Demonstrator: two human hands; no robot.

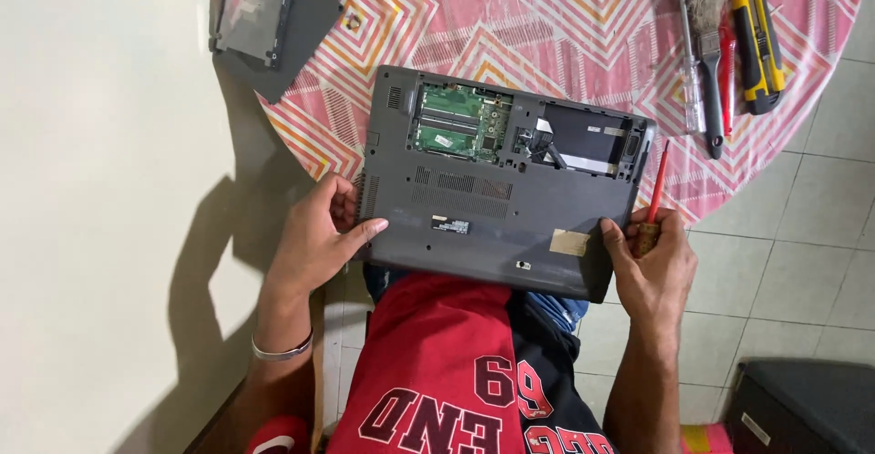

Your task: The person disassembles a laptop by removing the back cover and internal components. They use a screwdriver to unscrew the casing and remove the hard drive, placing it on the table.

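Single head view, looking steeply down, close over table, seemingly seated

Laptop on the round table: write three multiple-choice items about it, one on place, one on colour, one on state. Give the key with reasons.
1. Where does the removed grey cover panel lie?
A. on the table's far left edge
B. on the person's lap
C. under the laptop

2. What colour is the shaft of the screwdriver in the right hand?
A. yellow
B. red
C. green

3. In what state is the laptop?
A. lid open, screen lit
B. closed, underside sealed
C. upside down, compartments uncovered

Key:
1 A, the panel sits at the far left of the patterned tablecloth, apart from the laptop.
2 B, the shaft rising from the right hand beside the laptop's edge is red.
3 C, the green circuit board shows in the open underside, while the left hand grips the other edge.
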